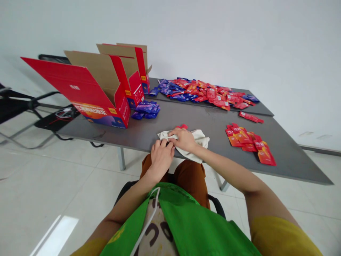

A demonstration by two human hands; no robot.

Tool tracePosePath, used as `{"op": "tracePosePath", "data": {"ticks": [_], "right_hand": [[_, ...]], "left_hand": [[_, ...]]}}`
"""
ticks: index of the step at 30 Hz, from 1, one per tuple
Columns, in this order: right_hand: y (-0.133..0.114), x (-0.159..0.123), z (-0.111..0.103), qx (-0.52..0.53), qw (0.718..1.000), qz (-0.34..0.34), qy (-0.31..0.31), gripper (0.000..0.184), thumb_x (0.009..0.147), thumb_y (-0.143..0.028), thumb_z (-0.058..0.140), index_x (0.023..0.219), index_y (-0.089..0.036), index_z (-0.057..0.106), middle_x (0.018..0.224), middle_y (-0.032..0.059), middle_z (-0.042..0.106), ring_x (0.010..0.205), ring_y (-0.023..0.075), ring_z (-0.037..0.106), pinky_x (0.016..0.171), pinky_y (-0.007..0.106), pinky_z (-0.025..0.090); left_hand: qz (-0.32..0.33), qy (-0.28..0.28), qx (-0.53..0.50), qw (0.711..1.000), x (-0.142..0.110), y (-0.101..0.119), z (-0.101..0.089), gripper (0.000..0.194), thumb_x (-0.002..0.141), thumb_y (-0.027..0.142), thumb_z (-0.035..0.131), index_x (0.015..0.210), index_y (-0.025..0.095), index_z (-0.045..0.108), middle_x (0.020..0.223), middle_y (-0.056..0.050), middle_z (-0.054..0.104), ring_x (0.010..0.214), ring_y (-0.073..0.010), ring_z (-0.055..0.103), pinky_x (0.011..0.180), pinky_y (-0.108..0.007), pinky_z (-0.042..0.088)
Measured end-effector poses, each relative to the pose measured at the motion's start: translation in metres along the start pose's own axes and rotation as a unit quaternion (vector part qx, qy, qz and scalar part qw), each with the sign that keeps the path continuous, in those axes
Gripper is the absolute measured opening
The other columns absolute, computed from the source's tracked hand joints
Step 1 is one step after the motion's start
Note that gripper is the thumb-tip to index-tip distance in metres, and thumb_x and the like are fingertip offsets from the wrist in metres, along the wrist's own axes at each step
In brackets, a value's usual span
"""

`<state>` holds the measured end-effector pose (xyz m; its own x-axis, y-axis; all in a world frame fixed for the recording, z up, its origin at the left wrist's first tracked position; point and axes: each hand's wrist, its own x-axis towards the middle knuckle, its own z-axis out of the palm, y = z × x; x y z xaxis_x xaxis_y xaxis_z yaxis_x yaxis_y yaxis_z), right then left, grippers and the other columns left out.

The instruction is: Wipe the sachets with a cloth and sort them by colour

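A crumpled cream cloth (pixel 195 140) lies on the grey table (pixel 213 122), near its front edge. My left hand (pixel 161 159) holds the cloth's near edge between its fingers. My right hand (pixel 183 139) sits on top of the cloth and grips it close to my left hand. A red sachet (pixel 182 126) pokes out from beneath the cloth's far side, just beyond my right hand. To the right lies a loose group of red sachets (pixel 247 142), and a small pile of blue sachets (pixel 145 110) sits to the left.
Several red cardboard boxes (pixel 101 92) with open flaps stand at the table's far left. A mixed heap of red and blue sachets (pixel 205 94) covers the back table section. A black folding chair (pixel 18 105) stands at left, and a white wall rises behind.
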<state>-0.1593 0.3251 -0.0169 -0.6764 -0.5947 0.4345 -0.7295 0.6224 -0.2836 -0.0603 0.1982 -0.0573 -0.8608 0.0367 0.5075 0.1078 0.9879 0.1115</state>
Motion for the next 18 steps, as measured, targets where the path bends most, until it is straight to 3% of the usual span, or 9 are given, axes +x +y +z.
{"op": "tracePosePath", "data": {"ticks": [4, 8, 11, 14, 18], "right_hand": [[0.011, 0.012, 0.013, -0.048, 0.996, 0.068, 0.013, 0.022, 0.089, -0.041, 0.06, 0.103, -0.032, 0.073, 0.11, 0.0013, 0.07, 0.094, 0.0226, 0.062, 0.085, 0.035, 0.046], [0.046, 0.03, 0.003, -0.106, 0.977, 0.185, 0.022, 0.029, 0.09, -0.044, 0.055, 0.11, -0.033, 0.072, 0.116, 0.003, 0.069, 0.1, 0.0243, 0.063, 0.085, 0.035, 0.048], [0.065, 0.046, -0.011, -0.117, 0.964, 0.239, -0.019, 0.03, 0.086, -0.044, 0.059, 0.111, -0.033, 0.071, 0.116, 0.0022, 0.069, 0.101, 0.0242, 0.064, 0.083, 0.033, 0.049], [0.067, 0.053, -0.027, -0.097, 0.957, 0.267, -0.049, 0.028, 0.083, -0.043, 0.063, 0.108, -0.033, 0.072, 0.111, 0.0008, 0.072, 0.1, 0.0227, 0.066, 0.08, 0.029, 0.049], [0.05, 0.04, -0.036, -0.073, 0.97, 0.23, 0.029, 0.028, 0.089, -0.045, 0.056, 0.107, -0.033, 0.074, 0.109, 0.0012, 0.073, 0.1, 0.0214, 0.066, 0.083, 0.028, 0.048]], "left_hand": [[0.004, -0.015, 0.015, 1.0, 0.002, -0.001, -0.001, 0.025, 0.097, 0.034, 0.043, 0.108, 0.026, 0.064, 0.114, -0.008, 0.059, 0.097, -0.0274, 0.046, 0.078, -0.041, 0.04], [-0.005, -0.04, 0.022, 0.999, 0.004, 0.001, -0.004, 0.027, 0.097, 0.035, 0.04, 0.109, 0.027, 0.063, 0.12, -0.007, 0.058, 0.099, -0.0271, 0.046, 0.078, -0.041, 0.04], [-0.014, -0.054, 0.017, 0.998, 0.005, 0.004, -0.007, 0.028, 0.098, 0.035, 0.039, 0.111, 0.027, 0.062, 0.122, -0.007, 0.057, 0.101, -0.027, 0.045, 0.08, -0.04, 0.039], [-0.021, -0.059, 0.012, 0.998, 0.006, 0.006, -0.009, 0.028, 0.098, 0.035, 0.039, 0.109, 0.027, 0.063, 0.12, -0.007, 0.057, 0.103, -0.0273, 0.045, 0.081, -0.04, 0.038], [-0.017, -0.051, 0.014, 0.998, 0.007, 0.005, -0.007, 0.027, 0.097, 0.034, 0.04, 0.107, 0.027, 0.064, 0.117, -0.007, 0.06, 0.1, -0.0274, 0.047, 0.078, -0.04, 0.038]]}}
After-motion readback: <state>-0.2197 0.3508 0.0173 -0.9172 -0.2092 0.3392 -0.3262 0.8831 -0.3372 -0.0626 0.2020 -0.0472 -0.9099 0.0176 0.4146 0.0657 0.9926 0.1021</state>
